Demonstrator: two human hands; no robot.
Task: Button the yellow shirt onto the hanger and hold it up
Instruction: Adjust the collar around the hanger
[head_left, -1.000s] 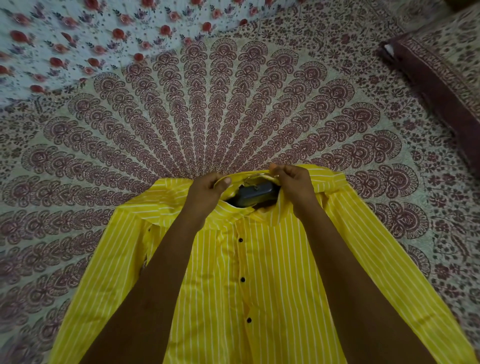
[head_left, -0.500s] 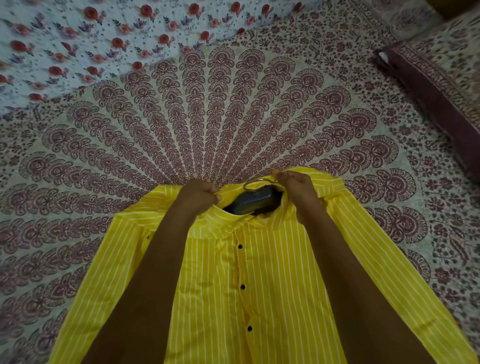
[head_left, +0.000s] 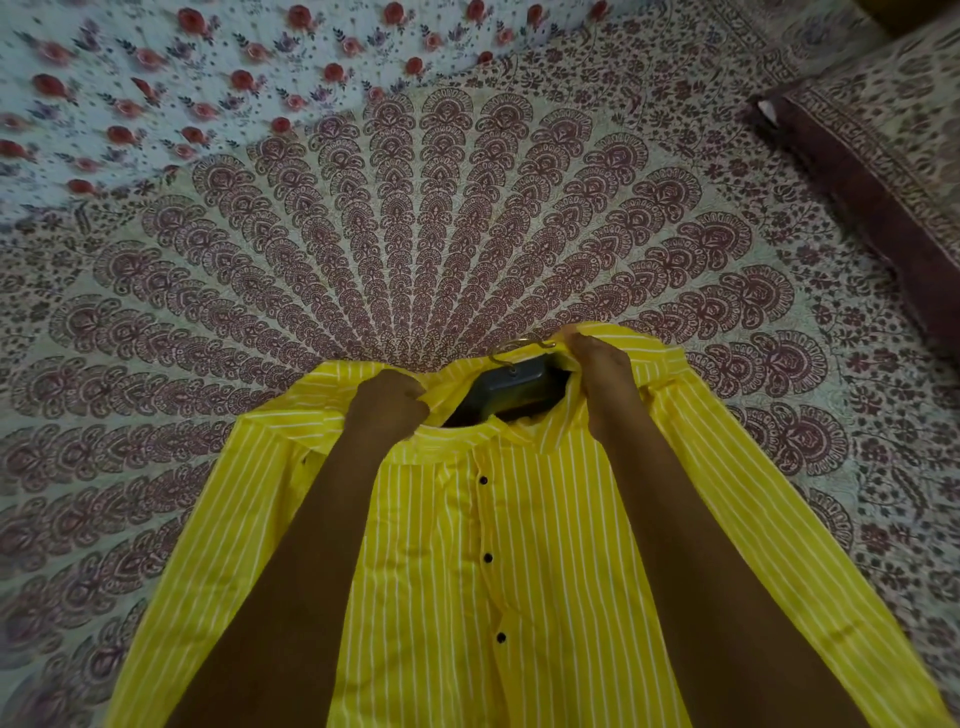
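Head view looks down on the yellow striped shirt (head_left: 545, 597), which lies front-up on the patterned bedspread (head_left: 415, 234) with its sleeves (head_left: 218, 519) spread out to either side. Three dark buttons (head_left: 483, 480) show down the placket, which looks closed at those points, while the neck above them gapes open. In that opening sits a dark hanger (head_left: 519, 389), its brass-coloured hook (head_left: 522, 345) poking out past the collar (head_left: 452, 376) toward the far side of the bed. The left hand (head_left: 387, 400) is bunched on the collar's left side, fingers curled into the cloth. The right hand (head_left: 602, 374) grasps the collar's right side just beside the hook, fingers curled over the fabric edge. Both forearms (head_left: 322, 545) lie over the shirt front. Farther off, a pale sheet with red flowers (head_left: 156, 78) covers the far left, and a maroon-bordered pillow (head_left: 883, 156) lies at the far right.
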